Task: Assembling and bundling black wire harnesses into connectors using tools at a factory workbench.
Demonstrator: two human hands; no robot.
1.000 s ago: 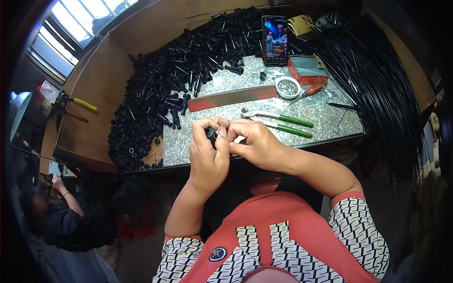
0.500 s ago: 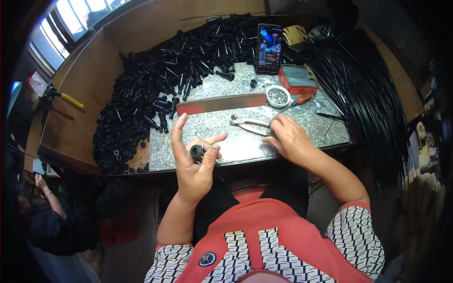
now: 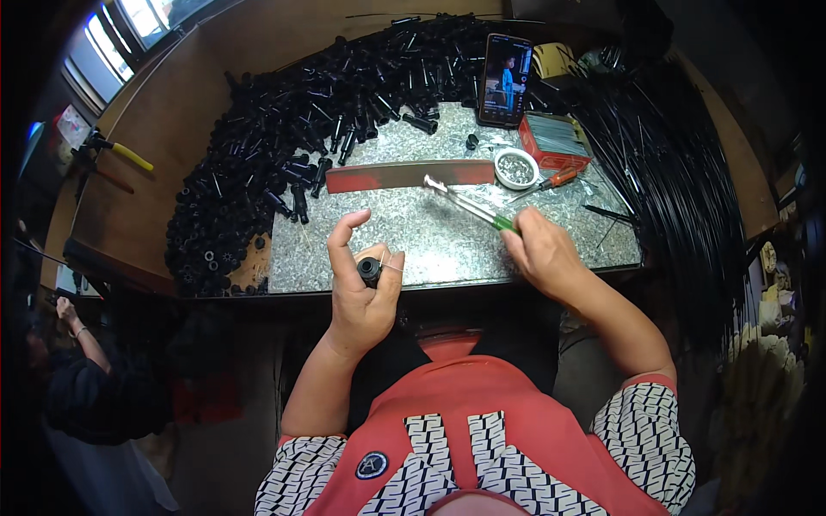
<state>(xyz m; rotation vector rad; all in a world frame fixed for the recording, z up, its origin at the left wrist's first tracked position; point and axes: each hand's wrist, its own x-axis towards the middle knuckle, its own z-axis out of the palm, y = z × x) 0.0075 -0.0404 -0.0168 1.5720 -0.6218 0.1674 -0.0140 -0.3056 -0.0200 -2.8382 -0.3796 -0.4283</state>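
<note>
My left hand [image 3: 357,311] is closed round a black tubular part [image 3: 369,270], its round open end facing up and the index finger raised and bent. A thin wire sticks out beside the part at the fingertips. In my right hand [image 3: 548,249] I grip end-cutting pincers [image 3: 469,203] by their green handles. Their metal jaws point away to the left, lifted over the speckled tabletop [image 3: 297,249], in front of a long red-and-brown strip [image 3: 411,175]. The pincers do not touch the black part.
Black tubular parts [image 3: 301,120] are heaped at the back left. A phone [image 3: 505,82] stands behind a red box of thin rods [image 3: 555,142], a white bowl of small metal pieces [image 3: 516,168] and a screwdriver [image 3: 561,177]. Long black rods [image 3: 662,163] lie right. Another person [image 3: 95,370] is far left.
My right hand has picked the pincers up off the tabletop, and their jaws have swung up and away. My left hand has turned slightly, its fingers now closer round the black part.
</note>
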